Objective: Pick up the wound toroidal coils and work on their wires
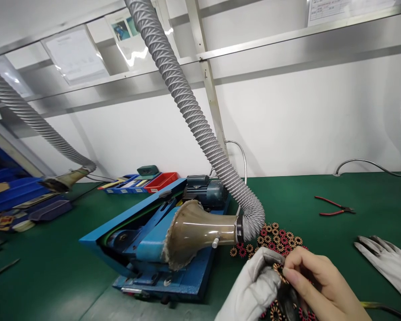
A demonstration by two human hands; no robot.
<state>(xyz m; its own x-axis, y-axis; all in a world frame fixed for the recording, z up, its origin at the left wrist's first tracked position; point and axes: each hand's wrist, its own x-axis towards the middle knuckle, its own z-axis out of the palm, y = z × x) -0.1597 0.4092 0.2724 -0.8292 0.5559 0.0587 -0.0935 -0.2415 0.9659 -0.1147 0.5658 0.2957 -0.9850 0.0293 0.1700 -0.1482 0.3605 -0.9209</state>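
My left hand (254, 285), in a white glove with grey fingertips, is closed on a small wound ring (278, 269) at the lower right. Bare and bent at the fingers, my right hand (321, 283) pinches at the same ring from the other side, its fingertips meeting the gloved ones. The ring is partly hidden between the fingers. Behind and beneath both hands, many tan and red wound rings (279, 238) lie on the green table (297, 196).
A blue belt machine (190, 276) with a brown funnel (200, 229) and grey hose (194, 111) stands left of my hands. Red-handled pliers (336, 207) and a white glove (389, 265) lie right. Blue and red bins (162, 180) sit behind the machine.
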